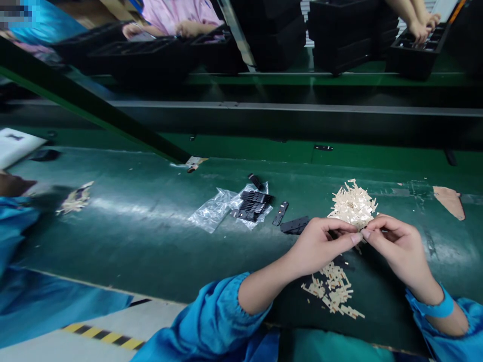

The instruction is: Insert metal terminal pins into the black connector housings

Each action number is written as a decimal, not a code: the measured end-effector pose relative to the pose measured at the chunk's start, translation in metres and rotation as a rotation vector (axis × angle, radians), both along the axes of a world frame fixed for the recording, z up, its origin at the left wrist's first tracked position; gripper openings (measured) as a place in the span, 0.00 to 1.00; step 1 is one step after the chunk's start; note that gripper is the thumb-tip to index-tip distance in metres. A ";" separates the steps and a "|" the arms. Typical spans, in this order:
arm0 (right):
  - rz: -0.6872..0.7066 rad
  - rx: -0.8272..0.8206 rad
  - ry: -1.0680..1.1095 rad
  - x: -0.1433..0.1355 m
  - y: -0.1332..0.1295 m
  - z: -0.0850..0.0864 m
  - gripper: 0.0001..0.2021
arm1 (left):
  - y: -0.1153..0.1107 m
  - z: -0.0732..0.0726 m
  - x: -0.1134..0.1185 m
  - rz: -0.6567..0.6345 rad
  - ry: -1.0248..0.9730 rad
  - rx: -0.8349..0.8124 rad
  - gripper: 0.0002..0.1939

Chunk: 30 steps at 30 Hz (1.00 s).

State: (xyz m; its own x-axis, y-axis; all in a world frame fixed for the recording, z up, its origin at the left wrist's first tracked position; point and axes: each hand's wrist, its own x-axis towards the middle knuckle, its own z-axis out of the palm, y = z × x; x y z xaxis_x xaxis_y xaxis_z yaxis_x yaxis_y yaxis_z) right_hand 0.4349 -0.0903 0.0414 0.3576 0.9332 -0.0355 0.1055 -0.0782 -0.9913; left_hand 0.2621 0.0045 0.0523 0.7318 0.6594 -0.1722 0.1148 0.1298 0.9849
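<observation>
My left hand and my right hand meet fingertip to fingertip at the near edge of a pile of small cream-coloured pieces. Both pinch something too small and hidden to make out. Below my left hand lies a second, looser group of cream pieces. Flat black parts rest just left of my left hand, with a single black part beside them. Further left, a stack of black parts sits on clear plastic bags.
A green post slants down to the green table. At the left are another person's blue sleeve and a small cream pile. A brown scrap lies right. Across the line, people's hands work at black bins.
</observation>
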 end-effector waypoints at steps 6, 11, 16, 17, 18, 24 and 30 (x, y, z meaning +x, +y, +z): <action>0.079 -0.064 0.149 -0.002 -0.001 -0.002 0.10 | 0.008 -0.002 -0.001 -0.017 -0.074 -0.216 0.14; 0.137 -0.105 0.309 -0.004 -0.001 -0.003 0.11 | 0.005 -0.009 0.001 -0.067 -0.104 -0.332 0.21; 0.099 -0.114 0.356 -0.006 0.000 -0.006 0.11 | 0.003 -0.010 0.003 -0.068 -0.110 -0.313 0.22; 0.083 -0.111 0.350 -0.007 0.000 -0.007 0.11 | 0.003 -0.010 0.003 -0.065 -0.107 -0.300 0.22; 0.069 -0.109 0.342 -0.007 0.000 -0.007 0.11 | 0.003 -0.010 0.002 -0.066 -0.104 -0.287 0.22; 0.038 -0.128 0.350 -0.007 0.001 -0.007 0.12 | 0.001 -0.010 0.004 -0.096 -0.087 -0.225 0.21; -0.014 -0.156 0.403 -0.005 0.004 -0.001 0.14 | 0.023 0.012 -0.021 0.082 0.084 0.222 0.14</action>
State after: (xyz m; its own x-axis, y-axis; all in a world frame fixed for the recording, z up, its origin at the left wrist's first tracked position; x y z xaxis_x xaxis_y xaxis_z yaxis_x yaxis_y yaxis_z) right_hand 0.4298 -0.0864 0.0404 0.2983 0.9008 -0.3156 -0.2898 -0.2296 -0.9291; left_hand 0.2410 0.0277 0.0647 0.6637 0.7442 -0.0744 0.1952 -0.0763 0.9778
